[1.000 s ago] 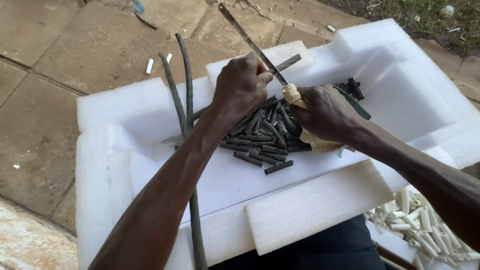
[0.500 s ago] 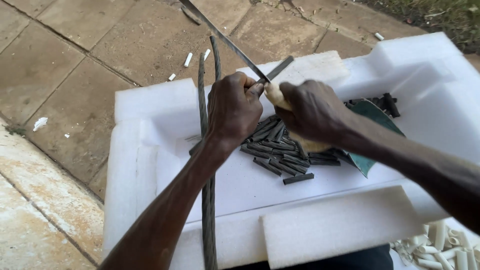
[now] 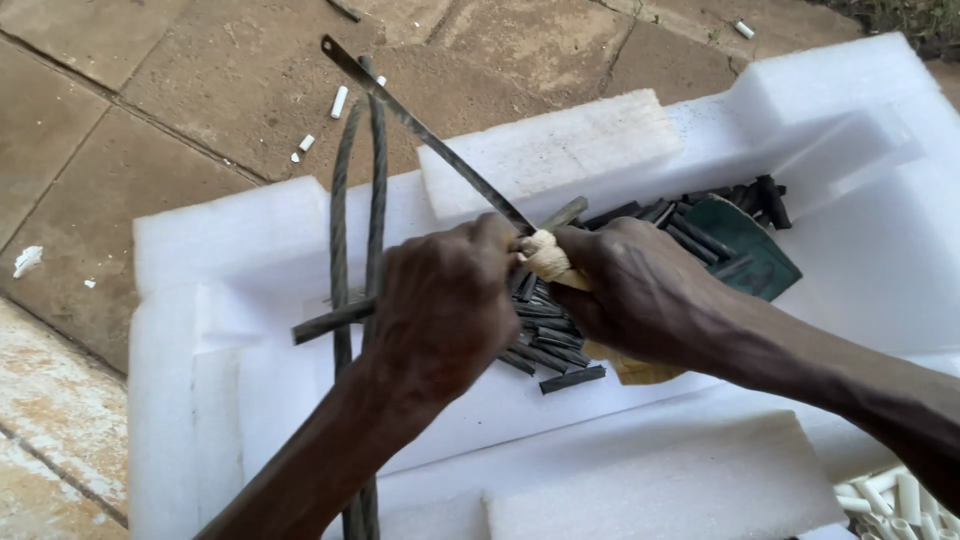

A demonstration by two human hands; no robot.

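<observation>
The point where the blade meets the dark rod is hidden under the left hand; the rod's far end shows past the thumb. Cut dark rod pieces lie heaped beneath both hands on the white foam tray, partly covered. A twisted cable crosses the tray edge. White tube pieces are cut off at the lower right. Left hand is closed around the rod, knuckles up. Right hand is clamped on the blade's cloth-wrapped handle.
</observation>
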